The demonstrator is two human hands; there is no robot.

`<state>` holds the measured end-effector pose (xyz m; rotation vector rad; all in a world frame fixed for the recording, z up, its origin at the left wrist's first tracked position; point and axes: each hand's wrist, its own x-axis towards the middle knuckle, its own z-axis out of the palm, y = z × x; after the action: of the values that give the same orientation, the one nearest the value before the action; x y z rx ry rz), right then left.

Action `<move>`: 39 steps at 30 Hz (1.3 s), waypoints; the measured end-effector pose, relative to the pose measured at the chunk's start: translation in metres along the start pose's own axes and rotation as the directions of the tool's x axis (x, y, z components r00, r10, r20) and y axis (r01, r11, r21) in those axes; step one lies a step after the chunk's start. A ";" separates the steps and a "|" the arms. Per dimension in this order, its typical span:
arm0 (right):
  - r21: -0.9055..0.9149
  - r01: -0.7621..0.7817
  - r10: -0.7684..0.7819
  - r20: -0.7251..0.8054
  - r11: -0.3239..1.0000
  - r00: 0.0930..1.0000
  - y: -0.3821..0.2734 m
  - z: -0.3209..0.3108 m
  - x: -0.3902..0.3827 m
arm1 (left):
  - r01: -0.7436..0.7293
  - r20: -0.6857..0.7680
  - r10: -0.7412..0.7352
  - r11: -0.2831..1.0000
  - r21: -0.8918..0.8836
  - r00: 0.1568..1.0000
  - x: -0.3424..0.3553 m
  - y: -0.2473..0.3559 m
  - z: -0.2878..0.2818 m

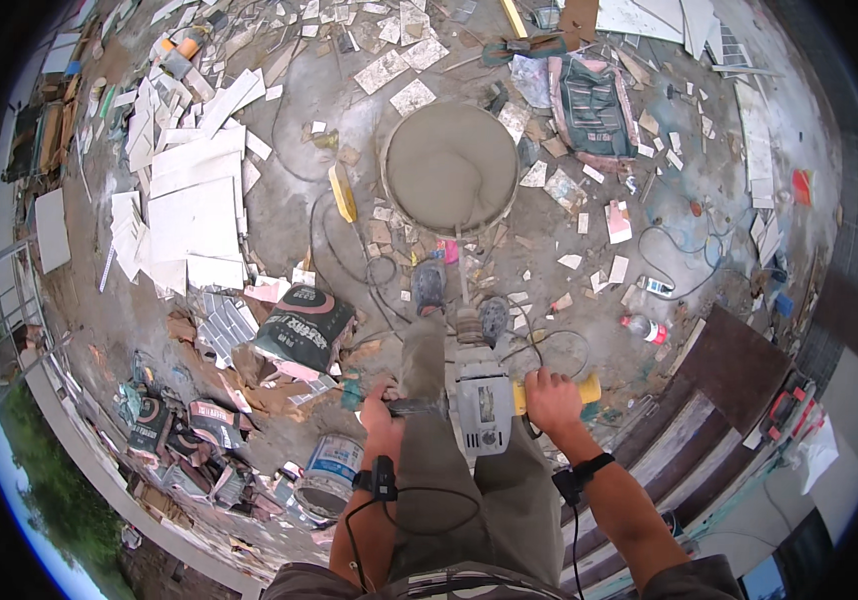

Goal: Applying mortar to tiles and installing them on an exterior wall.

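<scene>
Both my hands are closed on a handheld power mixer (481,405) with a grey metal body. My left hand (381,408) grips its dark side handle, and my right hand (553,402) is wrapped round the yellow handle (589,388). From the mixer a thin shaft (463,270) runs forward into a round bucket (385,192). Smooth grey wet mortar (439,160) fills the bucket, with a swirl line on its surface. The shaft's lower end is hidden in the mortar. My shoes (430,287) stand just short of the bucket.
Stacked white tile pieces (194,220) lie at the left, near a full dark bag (304,328). A yellow power strip (342,193) and loose cables lie left of the bucket. A plastic bottle (644,329), a flattened bag (594,108) and brown boards (734,365) are on the right.
</scene>
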<state>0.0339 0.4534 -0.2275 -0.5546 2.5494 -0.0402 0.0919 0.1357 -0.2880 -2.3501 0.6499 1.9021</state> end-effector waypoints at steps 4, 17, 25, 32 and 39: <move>-0.006 0.048 -0.048 -0.006 0.999 0.999 0.002 -0.002 -0.016 | -0.027 -0.100 0.025 0.999 -0.021 0.995 0.012 -0.031 -0.030; 0.046 0.060 -0.056 -0.069 0.997 0.996 0.007 0.069 -0.056 | -0.098 -0.277 0.133 0.986 0.135 0.952 0.039 -0.065 -0.055; 0.062 0.085 -0.078 -0.108 0.994 0.991 0.015 0.092 -0.065 | -0.086 -0.336 0.124 0.988 0.125 0.934 0.039 -0.077 -0.057; 0.061 0.098 -0.092 -0.088 0.993 0.992 0.018 0.102 -0.068 | -0.118 -0.332 0.142 0.989 0.091 0.933 0.035 -0.087 -0.055; 0.041 0.094 -0.091 -0.064 0.995 0.994 0.018 0.101 -0.068 | -0.136 -0.330 0.144 0.990 0.047 0.933 0.035 -0.090 -0.054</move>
<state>0.1311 0.5048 -0.2835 -0.6634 2.5745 -0.1478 0.1783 0.1920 -0.3276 -2.7039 0.8810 1.5403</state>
